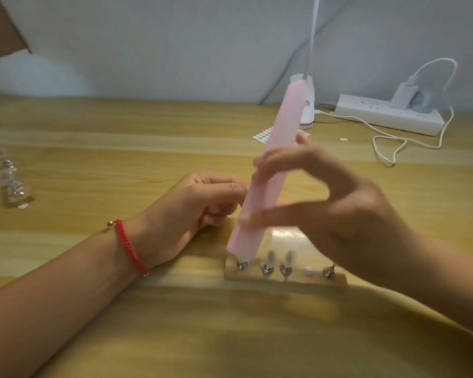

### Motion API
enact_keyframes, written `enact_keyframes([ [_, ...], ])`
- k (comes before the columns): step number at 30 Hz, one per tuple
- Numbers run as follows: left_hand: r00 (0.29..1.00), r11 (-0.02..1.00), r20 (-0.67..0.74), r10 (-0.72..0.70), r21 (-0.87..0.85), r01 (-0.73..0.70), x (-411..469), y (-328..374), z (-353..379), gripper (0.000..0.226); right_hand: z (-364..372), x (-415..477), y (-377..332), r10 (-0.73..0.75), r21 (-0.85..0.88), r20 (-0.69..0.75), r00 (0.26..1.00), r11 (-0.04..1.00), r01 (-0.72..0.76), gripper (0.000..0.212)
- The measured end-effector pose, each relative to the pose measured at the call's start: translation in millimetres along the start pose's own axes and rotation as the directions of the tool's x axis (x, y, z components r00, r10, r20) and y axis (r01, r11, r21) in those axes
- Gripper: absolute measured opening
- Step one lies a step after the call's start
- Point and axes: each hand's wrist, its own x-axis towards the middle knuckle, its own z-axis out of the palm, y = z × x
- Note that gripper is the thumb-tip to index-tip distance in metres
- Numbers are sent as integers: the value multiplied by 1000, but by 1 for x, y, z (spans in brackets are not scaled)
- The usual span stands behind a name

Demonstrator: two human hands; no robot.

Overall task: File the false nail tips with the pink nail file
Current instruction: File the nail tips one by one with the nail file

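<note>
- Two hands work: right hand [325,203] pinches pink nail file [273,170], lower end on the leftmost false nail tip [242,264] of the stand [284,279].
- Beside the stand, left hand [191,211] curls; grip unclear.
- Keep strokes light.

The right hand [325,203] is blurred; the pink nail file [268,170] hides what tops the leftmost peg [241,265].

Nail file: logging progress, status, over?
Right hand pinches nail file mid-length. Left hand curled beside it, grip unclear. Lower end on leftmost peg of stand. Nothing blocking.
</note>
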Motion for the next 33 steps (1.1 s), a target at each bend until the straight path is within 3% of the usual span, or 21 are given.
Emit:
enact_keyframes([
  [2, 1000, 1000, 0, -3, 10, 3, 0, 0, 1, 25, -5, 2, 3, 2, -3, 26, 1000, 1000, -2, 39],
  [5, 1000, 1000, 9, -11, 28, 11, 0, 1, 0, 19, -20, 10, 18, 155, 24, -46, 987, 988, -154, 30],
  [10, 1000, 1000, 20, -15, -6, 16, -1, -1, -3, 8, -3, 4, -4, -2, 46, 30, 1000, 999, 1, 40],
  [14, 1000, 1000, 24, -12, 17, 12, 2, -1, -3, 17, -19, 11, 18, 159, 23, -50, 986, 987, -158, 31],
  [18, 999, 999, 35, 0, -39, 1, 0, -1, -5, 5, 4, 1, -9, -12, 45, 35, 999, 999, 10, 40],
  [23, 999, 999, 37, 5, -37, -4, 1, -1, -5, 6, -14, 10, 16, 173, 53, -60, 983, 984, -170, 30],
  [27, 1000, 997, 31, 2, -76, 0, -1, -1, -7, 13, 5, -1, -7, 33, 151, 41, 999, 988, -39, 34],
  [31, 999, 998, 47, 14, -62, -11, 2, -1, -6, 13, -13, 9, 18, 208, 107, -62, 976, 974, -200, 30],
  [33, 1000, 996, 3, 7, -94, -7, 2, -2, -6, 15, -5, 5, 8, 198, 148, -24, 980, 970, -192, 29],
])
